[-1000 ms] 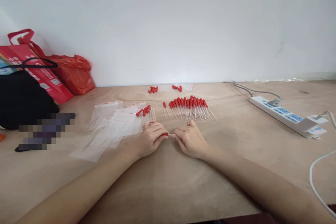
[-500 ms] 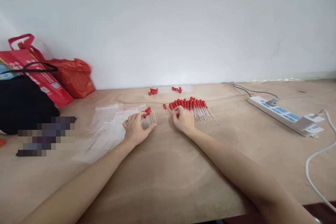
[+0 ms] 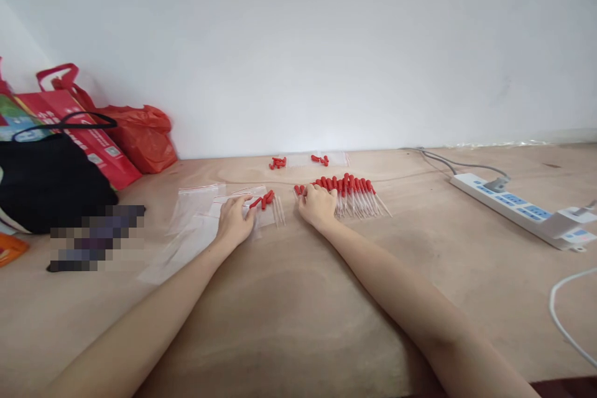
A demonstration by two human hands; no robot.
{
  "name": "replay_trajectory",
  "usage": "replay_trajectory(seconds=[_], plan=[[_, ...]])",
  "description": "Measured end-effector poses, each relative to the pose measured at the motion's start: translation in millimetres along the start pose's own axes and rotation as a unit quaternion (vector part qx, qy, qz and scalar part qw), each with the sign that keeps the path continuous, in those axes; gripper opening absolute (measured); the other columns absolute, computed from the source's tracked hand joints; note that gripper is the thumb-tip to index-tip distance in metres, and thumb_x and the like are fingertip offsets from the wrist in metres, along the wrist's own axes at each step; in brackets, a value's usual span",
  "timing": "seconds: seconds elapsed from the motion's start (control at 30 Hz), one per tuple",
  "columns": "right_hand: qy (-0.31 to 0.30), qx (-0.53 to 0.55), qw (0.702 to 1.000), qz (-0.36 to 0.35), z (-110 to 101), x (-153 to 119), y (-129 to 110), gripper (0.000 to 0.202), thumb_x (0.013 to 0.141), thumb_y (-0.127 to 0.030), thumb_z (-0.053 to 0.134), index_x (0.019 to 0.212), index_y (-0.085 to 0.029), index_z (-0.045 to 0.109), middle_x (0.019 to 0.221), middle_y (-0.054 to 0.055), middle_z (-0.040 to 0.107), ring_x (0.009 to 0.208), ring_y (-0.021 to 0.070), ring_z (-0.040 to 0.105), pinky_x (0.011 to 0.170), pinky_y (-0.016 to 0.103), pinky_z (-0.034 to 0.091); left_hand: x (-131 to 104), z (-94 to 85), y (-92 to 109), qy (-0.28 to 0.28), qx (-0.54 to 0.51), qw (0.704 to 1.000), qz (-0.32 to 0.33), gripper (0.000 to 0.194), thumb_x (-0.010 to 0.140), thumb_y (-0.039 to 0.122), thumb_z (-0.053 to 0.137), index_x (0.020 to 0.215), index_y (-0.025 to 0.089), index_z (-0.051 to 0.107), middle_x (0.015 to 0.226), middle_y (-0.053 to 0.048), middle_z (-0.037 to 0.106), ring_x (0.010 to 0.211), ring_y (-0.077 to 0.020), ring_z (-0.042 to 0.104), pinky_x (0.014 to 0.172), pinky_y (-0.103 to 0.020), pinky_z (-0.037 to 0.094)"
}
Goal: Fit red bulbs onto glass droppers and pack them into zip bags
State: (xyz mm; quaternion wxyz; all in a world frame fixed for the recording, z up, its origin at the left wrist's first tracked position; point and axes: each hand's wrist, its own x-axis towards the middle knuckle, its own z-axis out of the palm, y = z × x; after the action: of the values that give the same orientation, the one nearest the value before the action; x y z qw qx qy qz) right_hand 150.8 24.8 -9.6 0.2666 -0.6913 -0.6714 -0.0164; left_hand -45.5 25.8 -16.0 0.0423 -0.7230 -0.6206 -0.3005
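My left hand [image 3: 234, 222] is at the edge of clear zip bags, with thumb and forefinger closed around one end of a red rubber bulb [image 3: 255, 203]. More red bulbs [image 3: 268, 198] lie right beside it on a bag, and a few thin glass tubes [image 3: 279, 211] are to their right. My right hand [image 3: 318, 206] rests at the left end of a row of glass droppers [image 3: 357, 194] with red bulbs. Its curled fingers appear to grip a dropper [image 3: 302, 189] next to another red-topped one [image 3: 296, 190]; the fingertips are partly hidden.
Clear zip bags [image 3: 175, 255] spread to the left. Behind, red bulbs [image 3: 278, 163] and a bag [image 3: 298, 160] lie near the wall. A white power strip [image 3: 517, 206] with cables is at right; red [image 3: 149, 137] and black [image 3: 51, 180] bags stand at left.
The view has shifted slightly. My left hand has drawn its fingers in around a bulb, away from the thin tubes. My right hand has moved a dropper left, beside the outermost one.
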Motion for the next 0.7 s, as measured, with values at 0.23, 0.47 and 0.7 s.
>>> replay_trajectory(seconds=[0.23,0.47,0.7], plan=[[-0.031,-0.033,0.999,-0.021,7.0,0.9,-15.3,0.028,0.079,-0.028,0.039,0.090,-0.012,0.059,0.095,0.015,0.059,0.084,0.0226,0.054,0.078,0.038,0.024,4.5,11.5,-10.0,-0.007,0.003,1.000,0.000,0.029,0.073,0.022,0.048,0.100,0.018,0.057,0.085,-0.005,0.066,0.086,-0.0243,0.057,0.079,-0.037,0.044],[-0.068,-0.070,0.995,-0.002,11.8,7.1,-26.4,0.027,0.077,-0.017,0.039,0.091,-0.008,0.060,0.093,0.018,0.058,0.079,0.0225,0.055,0.080,0.039,0.023,-2.1,-2.6,9.5,0.058,-0.013,0.998,0.028,0.031,0.077,0.019,0.041,0.104,0.014,0.054,0.098,-0.010,0.059,0.091,-0.0214,0.054,0.083,-0.033,0.042],[0.021,-0.062,0.995,-0.074,-7.7,-29.0,8.0,0.025,0.083,-0.021,0.035,0.087,-0.009,0.056,0.089,0.017,0.057,0.081,0.0248,0.050,0.072,0.037,0.025,-37.4,-21.9,48.9,-0.029,-0.098,0.958,0.266,0.025,0.082,0.018,0.039,0.099,0.018,0.058,0.090,-0.006,0.061,0.085,-0.0177,0.054,0.078,-0.031,0.042]])
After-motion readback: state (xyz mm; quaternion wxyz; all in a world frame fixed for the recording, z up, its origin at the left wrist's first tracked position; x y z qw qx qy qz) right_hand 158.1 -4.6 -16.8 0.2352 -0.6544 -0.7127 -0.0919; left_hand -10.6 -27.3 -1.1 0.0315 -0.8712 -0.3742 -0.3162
